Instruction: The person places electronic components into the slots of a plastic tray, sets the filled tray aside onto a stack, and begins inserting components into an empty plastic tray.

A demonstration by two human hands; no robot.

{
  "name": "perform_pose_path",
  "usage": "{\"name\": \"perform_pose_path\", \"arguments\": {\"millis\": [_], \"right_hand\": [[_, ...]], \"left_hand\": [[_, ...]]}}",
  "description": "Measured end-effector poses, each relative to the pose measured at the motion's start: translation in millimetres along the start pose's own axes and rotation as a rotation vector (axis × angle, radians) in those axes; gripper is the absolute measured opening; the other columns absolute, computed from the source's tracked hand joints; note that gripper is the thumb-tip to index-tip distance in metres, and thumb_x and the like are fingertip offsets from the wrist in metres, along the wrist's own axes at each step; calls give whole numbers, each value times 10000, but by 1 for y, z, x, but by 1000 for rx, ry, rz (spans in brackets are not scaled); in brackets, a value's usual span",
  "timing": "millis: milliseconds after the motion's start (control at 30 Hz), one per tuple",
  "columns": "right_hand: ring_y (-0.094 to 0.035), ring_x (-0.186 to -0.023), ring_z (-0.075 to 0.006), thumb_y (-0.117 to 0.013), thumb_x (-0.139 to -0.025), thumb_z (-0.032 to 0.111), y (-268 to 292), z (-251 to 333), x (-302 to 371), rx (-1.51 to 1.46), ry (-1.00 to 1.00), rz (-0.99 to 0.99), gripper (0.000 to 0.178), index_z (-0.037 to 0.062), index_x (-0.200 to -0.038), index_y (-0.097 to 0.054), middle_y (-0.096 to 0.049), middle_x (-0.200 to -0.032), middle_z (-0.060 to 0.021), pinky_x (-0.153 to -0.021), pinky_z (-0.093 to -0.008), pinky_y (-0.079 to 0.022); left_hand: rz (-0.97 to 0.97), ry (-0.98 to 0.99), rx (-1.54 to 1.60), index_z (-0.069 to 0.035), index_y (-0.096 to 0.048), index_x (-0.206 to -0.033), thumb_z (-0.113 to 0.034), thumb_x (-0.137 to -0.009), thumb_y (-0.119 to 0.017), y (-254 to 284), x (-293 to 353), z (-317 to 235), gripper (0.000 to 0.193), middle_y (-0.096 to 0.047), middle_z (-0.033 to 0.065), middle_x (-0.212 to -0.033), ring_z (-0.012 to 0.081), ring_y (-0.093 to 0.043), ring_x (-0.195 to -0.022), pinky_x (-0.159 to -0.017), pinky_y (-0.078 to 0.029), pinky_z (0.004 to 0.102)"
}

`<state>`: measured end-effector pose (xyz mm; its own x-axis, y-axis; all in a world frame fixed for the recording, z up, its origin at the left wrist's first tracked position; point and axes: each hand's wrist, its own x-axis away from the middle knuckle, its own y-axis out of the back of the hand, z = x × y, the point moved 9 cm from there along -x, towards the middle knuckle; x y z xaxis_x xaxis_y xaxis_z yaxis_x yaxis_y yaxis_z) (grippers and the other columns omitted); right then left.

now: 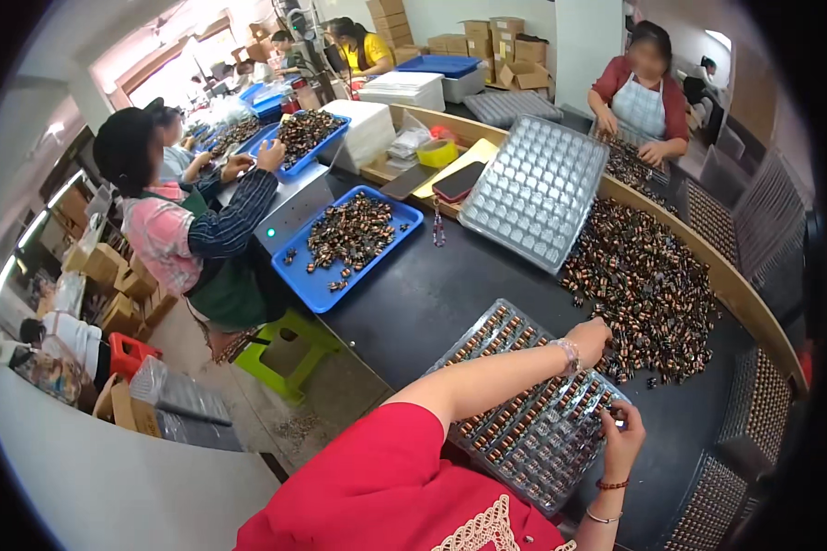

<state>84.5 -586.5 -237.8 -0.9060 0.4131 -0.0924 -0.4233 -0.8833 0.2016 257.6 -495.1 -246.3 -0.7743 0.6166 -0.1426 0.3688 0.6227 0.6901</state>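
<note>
A clear plastic tray (549, 503) with rows of small cells lies on the dark table in front of me. Small copper-wound coils (498, 338) fill many of its rows; several cells near the lower right show no copper. My left hand (592, 342) reaches across the tray to the near edge of a big heap of loose coils (648, 285). Its fingers are bent together, and their tips are partly hidden. At the tray's right edge, my right hand (623, 433) is closed in a pinch above the cells. What sits between those fingertips is too small to make out.
Clear trays (535, 188) lie beyond the filled one. A blue tray (320, 298) of coils is to the left, near a phone (459, 182) and yellow tape (437, 153). A wooden rim (740, 275) bounds the right side; filled trays (758, 404) stand inside it. Co-workers sit left and across.
</note>
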Motion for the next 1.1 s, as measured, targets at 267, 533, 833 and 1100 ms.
{"name": "perform_pose_path", "arguments": {"millis": [267,533,833,1100], "right_hand": [[-491,-535,-53,-637,-822,49,5,10,6,196,118,-86,109,-2,-902,-582,-566,-707,-10,-465,-196,-402],[-473,-525,-47,-644,-820,71,14,3,18,306,125,-111,93,8,-869,-596,-548,-673,-2,-450,-204,-375],[-602,-642,-128,-667,-778,60,-5,31,10,297,202,-75,195,0,-961,-633,-606,-863,-89,-570,-250,-483],[-590,-598,-160,-728,-712,116,13,23,31,556,309,-132,278,43,-966,-643,-619,-849,-77,-571,-280,-486]], "left_hand": [[-12,47,431,-18,-618,-1010,-92,-794,-634,30,41,-17,229,-630,82,-830,184,-607,-711,-656,-490,309],[299,266,1130,3,-621,-1009,-65,-822,-622,-12,71,-11,199,-634,53,-790,111,-606,-664,-582,-525,259],[147,460,918,-9,-576,-1104,-50,-861,-576,29,85,13,246,-619,84,-1001,161,-611,-914,-811,-493,261],[160,138,579,-34,-623,-1037,-20,-809,-627,-6,91,-17,228,-631,58,-953,141,-608,-878,-779,-496,265]]}}
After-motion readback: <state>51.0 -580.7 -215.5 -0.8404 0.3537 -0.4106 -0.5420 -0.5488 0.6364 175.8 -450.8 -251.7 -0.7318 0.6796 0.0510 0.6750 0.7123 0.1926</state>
